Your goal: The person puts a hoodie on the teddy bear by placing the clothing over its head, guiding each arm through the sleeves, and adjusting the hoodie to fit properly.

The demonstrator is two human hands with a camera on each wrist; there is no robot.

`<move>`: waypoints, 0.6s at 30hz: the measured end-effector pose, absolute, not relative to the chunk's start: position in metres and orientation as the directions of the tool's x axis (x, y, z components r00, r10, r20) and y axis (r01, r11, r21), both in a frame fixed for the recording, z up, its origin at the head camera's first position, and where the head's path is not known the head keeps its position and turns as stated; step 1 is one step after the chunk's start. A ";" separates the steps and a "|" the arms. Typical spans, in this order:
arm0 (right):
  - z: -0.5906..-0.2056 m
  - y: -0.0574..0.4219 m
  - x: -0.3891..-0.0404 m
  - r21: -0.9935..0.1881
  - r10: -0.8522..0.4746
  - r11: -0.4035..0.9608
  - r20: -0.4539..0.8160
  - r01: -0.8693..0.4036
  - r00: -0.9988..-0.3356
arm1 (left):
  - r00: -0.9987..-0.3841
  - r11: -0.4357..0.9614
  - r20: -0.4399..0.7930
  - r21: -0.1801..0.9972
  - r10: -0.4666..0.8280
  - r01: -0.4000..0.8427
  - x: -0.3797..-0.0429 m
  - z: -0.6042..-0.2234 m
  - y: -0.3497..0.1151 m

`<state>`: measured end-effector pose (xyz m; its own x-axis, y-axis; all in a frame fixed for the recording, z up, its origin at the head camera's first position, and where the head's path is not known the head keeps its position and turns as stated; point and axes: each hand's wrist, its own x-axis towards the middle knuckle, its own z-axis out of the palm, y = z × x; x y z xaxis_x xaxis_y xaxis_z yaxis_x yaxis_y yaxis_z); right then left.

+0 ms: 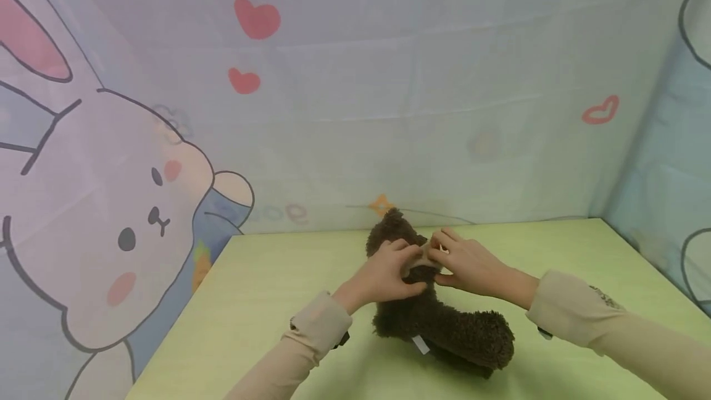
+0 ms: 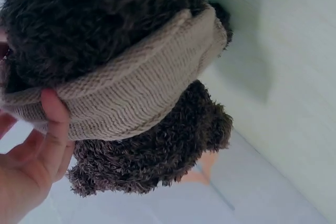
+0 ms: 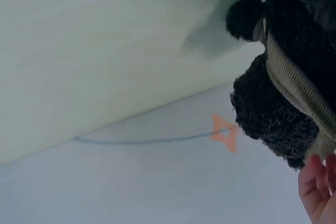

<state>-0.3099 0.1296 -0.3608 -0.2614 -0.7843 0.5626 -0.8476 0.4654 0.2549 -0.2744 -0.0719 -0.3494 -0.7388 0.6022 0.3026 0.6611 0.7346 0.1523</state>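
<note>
A dark brown fluffy plush toy point(image 1: 411, 320) sits on the table, its legs pointing toward me and to the right. Round its upper part runs a beige ribbed knit garment point(image 2: 136, 87). My left hand point(image 1: 383, 273) pinches the knit's edge, and in the left wrist view its fingers point(image 2: 56, 114) bend over the fabric. From the other side my right hand point(image 1: 469, 264) also pinches the knit, which the right wrist view shows at its fingertips point(image 3: 313, 169). Both hands partly hide the toy's middle in the head view.
A white label point(image 1: 420, 344) sticks out from the toy's underside. The yellow-green table point(image 1: 266, 301) meets a printed cloth backdrop point(image 1: 355, 141) just behind the toy. A large rabbit print point(image 1: 111, 215) covers the cloth on the left.
</note>
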 end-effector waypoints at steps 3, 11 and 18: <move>-0.365 0.126 -0.309 0.216 -0.742 0.478 0.618 -0.851 -0.260 | -0.728 0.736 0.343 0.135 0.593 0.663 -0.273 -0.350 -0.072; -0.367 0.121 -0.301 -0.059 -0.599 0.528 0.682 -0.847 -0.421 | -0.712 0.798 0.477 0.037 0.515 0.602 -0.276 -0.360 -0.065; -0.366 0.119 -0.295 -0.240 -0.587 0.371 0.688 -0.897 -0.427 | -0.687 0.814 0.548 0.019 0.477 0.581 -0.277 -0.363 -0.061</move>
<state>-0.2948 0.1193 -0.3664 -0.4269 -0.5874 0.6875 -0.8971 0.3706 -0.2405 -0.2773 -0.0608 -0.3631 -0.6868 0.4773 0.5482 0.5806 0.8139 0.0188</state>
